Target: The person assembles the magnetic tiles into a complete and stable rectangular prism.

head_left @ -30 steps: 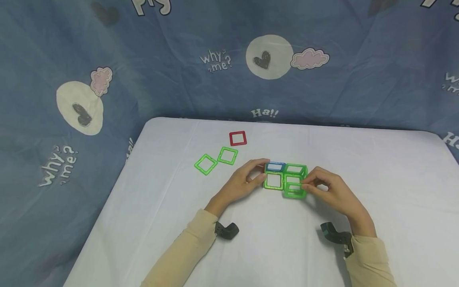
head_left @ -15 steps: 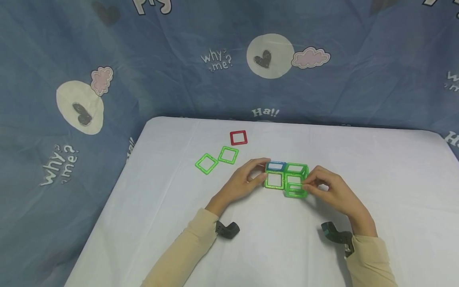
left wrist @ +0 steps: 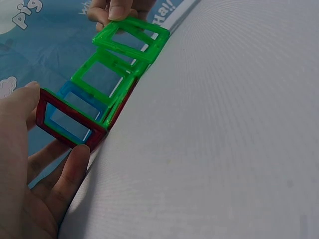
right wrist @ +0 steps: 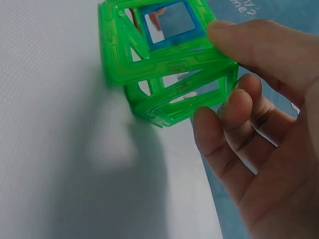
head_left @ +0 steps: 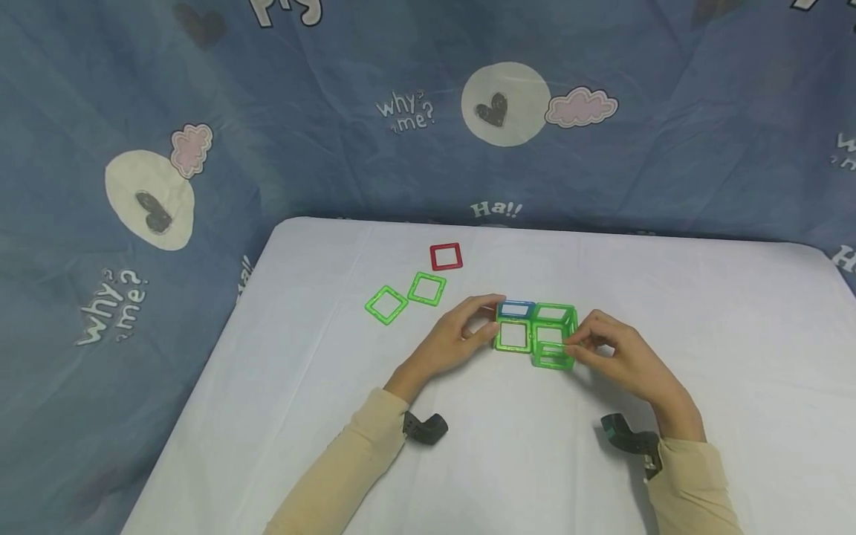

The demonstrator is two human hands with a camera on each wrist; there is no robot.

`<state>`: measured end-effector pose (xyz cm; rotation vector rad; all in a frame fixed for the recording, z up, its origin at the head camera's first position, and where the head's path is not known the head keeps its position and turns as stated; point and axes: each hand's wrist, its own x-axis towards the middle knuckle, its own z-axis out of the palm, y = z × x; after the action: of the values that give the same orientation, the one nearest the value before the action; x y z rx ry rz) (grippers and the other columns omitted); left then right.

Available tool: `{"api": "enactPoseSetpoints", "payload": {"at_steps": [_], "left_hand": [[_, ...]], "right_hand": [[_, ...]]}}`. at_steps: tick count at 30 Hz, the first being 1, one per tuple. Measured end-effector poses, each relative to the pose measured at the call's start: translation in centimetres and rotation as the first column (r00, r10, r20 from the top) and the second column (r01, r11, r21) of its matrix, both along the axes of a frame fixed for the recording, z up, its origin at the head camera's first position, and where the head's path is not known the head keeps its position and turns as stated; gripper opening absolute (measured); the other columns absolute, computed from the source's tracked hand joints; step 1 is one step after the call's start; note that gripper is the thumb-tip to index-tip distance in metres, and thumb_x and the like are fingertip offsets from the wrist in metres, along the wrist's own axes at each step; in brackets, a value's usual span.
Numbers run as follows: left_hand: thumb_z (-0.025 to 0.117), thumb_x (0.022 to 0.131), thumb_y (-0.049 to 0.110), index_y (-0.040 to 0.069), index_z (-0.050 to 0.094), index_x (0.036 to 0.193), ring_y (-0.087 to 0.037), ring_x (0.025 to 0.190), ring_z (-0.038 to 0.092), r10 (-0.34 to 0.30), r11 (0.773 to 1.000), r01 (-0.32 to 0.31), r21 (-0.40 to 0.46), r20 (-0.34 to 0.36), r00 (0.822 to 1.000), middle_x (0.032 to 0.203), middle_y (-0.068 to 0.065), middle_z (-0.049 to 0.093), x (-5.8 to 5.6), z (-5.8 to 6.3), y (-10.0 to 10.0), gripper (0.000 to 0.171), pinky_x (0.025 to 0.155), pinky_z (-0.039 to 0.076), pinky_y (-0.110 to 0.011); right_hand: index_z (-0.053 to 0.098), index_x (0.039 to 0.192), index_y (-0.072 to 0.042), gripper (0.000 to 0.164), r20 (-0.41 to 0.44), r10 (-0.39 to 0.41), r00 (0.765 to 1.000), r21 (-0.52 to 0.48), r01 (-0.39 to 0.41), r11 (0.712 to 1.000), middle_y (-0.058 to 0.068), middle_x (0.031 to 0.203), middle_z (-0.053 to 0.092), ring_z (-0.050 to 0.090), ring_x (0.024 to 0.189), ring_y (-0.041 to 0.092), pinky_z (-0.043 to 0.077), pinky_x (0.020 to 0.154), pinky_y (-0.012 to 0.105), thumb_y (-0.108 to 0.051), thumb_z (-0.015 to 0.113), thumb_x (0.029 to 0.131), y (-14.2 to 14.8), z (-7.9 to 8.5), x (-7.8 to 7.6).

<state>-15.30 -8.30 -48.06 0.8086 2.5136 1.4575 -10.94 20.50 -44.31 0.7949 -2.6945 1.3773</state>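
Both hands hold a joined row of see-through magnetic tiles [head_left: 532, 336] over the white tabletop. My left hand [head_left: 449, 340] grips its left end; in the left wrist view, thumb and fingers press opposite edges of an upright red tile [left wrist: 75, 112]. A blue tile [right wrist: 177, 41] forms the back side of that end. At the right end, my right hand [head_left: 622, 358] pinches the edge of a green tile [right wrist: 164, 64] between thumb and fingers. That green tile leans at an angle against the other green ones, with a wedge-shaped gap below it in the right wrist view.
Lying flat to the left, beyond the left hand, are two loose green tiles [head_left: 431, 277] and one red tile [head_left: 444, 245]. A white cloth covers the table [head_left: 321, 416]. Behind its far edge hangs a blue printed curtain [head_left: 334, 148].
Almost nothing differs. Hands and tiles keep the same hold and places, with only a very slight shift of the whole head view.
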Motion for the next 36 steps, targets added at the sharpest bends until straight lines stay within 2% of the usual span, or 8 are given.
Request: {"api": "enactPoseSetpoints", "payload": {"at_steps": [7,14,19,22,27,29,32,36], "left_hand": [[0.052,0.094,0.043,0.04,0.039,0.138,-0.004,0.113,0.051,0.0,1.0,0.0,-0.002,-0.003,1.0,0.125,0.01,0.054,0.0,0.0,-0.1,0.046,0.072,0.052,-0.021],[0.053,0.094,0.044,0.04,0.039,0.138,-0.003,0.112,0.051,-0.001,1.0,0.001,-0.006,-0.012,1.0,0.124,0.01,0.055,-0.1,0.0,-0.1,0.046,0.072,0.052,-0.021],[0.053,0.094,0.045,0.042,0.038,0.138,-0.001,0.112,0.051,0.003,1.0,-0.003,-0.01,0.004,1.0,0.124,0.011,0.055,0.0,0.2,-0.1,0.046,0.073,0.052,-0.022],[0.053,0.094,0.044,0.041,0.039,0.138,-0.001,0.112,0.051,0.004,1.0,-0.004,-0.006,0.005,1.0,0.124,0.011,0.055,0.0,0.3,-0.1,0.046,0.073,0.052,-0.022],[0.054,0.093,0.044,0.043,0.038,0.137,-0.002,0.113,0.05,0.004,1.0,-0.004,-0.002,0.007,1.0,0.123,0.013,0.054,0.0,0.1,0.0,0.047,0.074,0.052,-0.022],[0.055,0.093,0.044,0.044,0.038,0.137,-0.002,0.112,0.05,0.006,1.0,-0.005,-0.003,0.014,1.0,0.124,0.014,0.054,0.0,0.0,0.0,0.047,0.074,0.052,-0.022],[0.055,0.093,0.044,0.046,0.037,0.137,-0.001,0.112,0.05,0.01,1.0,-0.01,-0.007,0.016,1.0,0.124,0.015,0.054,-0.1,-0.1,0.1,0.047,0.073,0.052,-0.022],[0.054,0.092,0.045,0.046,0.038,0.137,-0.001,0.111,0.05,0.01,1.0,-0.01,-0.006,0.015,1.0,0.124,0.015,0.054,-0.1,-0.1,0.1,0.047,0.072,0.052,-0.022]], "right_hand": [[0.066,0.088,-0.018,0.024,-0.025,-0.01,1.0,0.012,0.01,1.0,-0.007,0.083,0.054,0.049,0.075,0.004,0.047,0.077,0.015,0.002,0.074,0.076,-0.2,0.1,0.0],[0.066,0.085,-0.006,0.021,-0.045,-0.001,0.999,0.015,0.001,1.0,0.001,0.08,0.055,0.049,0.072,0.008,0.05,0.076,0.019,0.01,0.072,0.074,-1.2,2.8,0.8],[0.065,0.085,-0.006,0.02,-0.04,0.007,0.999,0.004,-0.007,1.0,0.001,0.08,0.055,0.049,0.072,0.008,0.049,0.076,0.019,0.011,0.071,0.074,-1.4,3.4,1.0],[0.066,0.085,-0.006,0.02,-0.022,-0.004,1.0,0.003,0.004,1.0,0.001,0.081,0.056,0.05,0.073,0.007,0.049,0.076,0.02,0.009,0.071,0.075,-1.2,3.0,0.9],[0.066,0.09,-0.013,0.022,-0.002,-0.017,1.0,0.025,0.017,1.0,-0.004,0.084,0.056,0.051,0.075,0.005,0.049,0.077,0.02,0.004,0.072,0.077,-0.3,0.9,0.2],[0.065,0.094,-0.014,0.022,0.028,-0.023,0.999,0.031,0.022,0.999,-0.004,0.085,0.055,0.051,0.076,0.005,0.048,0.077,0.019,0.0,0.072,0.079,0.0,0.4,0.0],[0.054,0.104,-0.009,0.03,0.116,-0.032,0.993,-0.008,0.033,0.999,0.001,0.086,0.051,0.052,0.078,0.008,0.047,0.075,0.019,-0.005,0.073,0.081,0.2,0.2,-0.1],[0.034,0.111,-0.005,0.053,0.311,-0.027,0.95,-0.066,0.05,0.997,0.009,0.086,0.044,0.05,0.074,0.012,0.046,0.067,0.023,-0.012,0.076,0.079,0.5,-0.3,-0.1]]}}
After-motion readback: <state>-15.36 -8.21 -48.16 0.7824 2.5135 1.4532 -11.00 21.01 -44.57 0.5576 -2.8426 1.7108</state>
